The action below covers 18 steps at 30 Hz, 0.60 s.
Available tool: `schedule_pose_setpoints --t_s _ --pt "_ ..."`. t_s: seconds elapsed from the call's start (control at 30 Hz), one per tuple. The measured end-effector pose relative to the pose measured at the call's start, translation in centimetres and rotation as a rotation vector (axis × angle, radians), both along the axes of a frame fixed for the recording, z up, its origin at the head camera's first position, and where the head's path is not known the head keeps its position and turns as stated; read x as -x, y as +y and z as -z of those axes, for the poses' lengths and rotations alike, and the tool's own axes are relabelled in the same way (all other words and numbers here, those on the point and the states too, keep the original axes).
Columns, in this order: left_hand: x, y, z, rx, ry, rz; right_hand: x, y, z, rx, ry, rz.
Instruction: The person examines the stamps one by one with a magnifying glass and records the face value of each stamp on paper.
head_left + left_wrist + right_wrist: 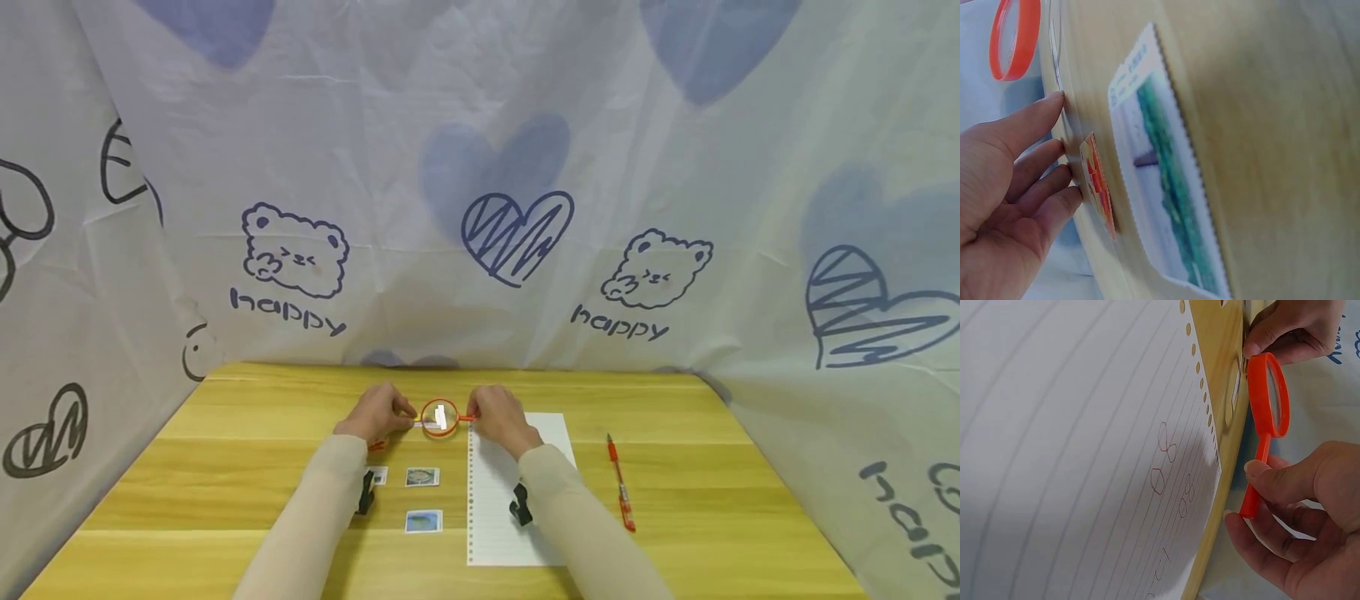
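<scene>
My right hand (501,417) pinches the handle of a red-rimmed magnifying glass (1257,403) between thumb and fingers. Its round lens is raised over a small stamp (1234,394) near the far side of the table. At that stamp's left edge, my left hand (377,412) pinches with thumb and index finger; its other fingers are loosely bent close to the tabletop in the left wrist view. Beside this hand lie a red-and-orange stamp (1097,181) and a larger stamp (1169,181) with a green band. Glare hides part of the lens in the head view.
Two more stamps, a greenish one (422,477) and a blue one (423,522), lie between my forearms. Under my right arm is a lined sheet (495,517) with punched holes and red handwritten digits. A red pen (620,483) lies to its right. Printed cloth (405,275) surrounds the table.
</scene>
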State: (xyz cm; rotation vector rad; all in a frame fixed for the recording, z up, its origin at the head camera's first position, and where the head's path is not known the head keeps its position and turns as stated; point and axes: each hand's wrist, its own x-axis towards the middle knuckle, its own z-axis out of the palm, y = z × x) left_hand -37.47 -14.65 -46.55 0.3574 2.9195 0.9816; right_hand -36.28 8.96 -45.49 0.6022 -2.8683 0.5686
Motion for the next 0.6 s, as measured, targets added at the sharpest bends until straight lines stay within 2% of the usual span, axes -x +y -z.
schedule_pose_setpoints --t_s 0.37,0.6 --pt "-0.04 0.07 0.21 -0.011 -0.025 -0.016 -0.13 0.06 -0.27 -0.003 -0.007 -0.002" --pt "0.02 0.08 0.32 -0.001 -0.017 -0.019 -0.27 0.23 -0.05 0.01 0.001 -0.004"
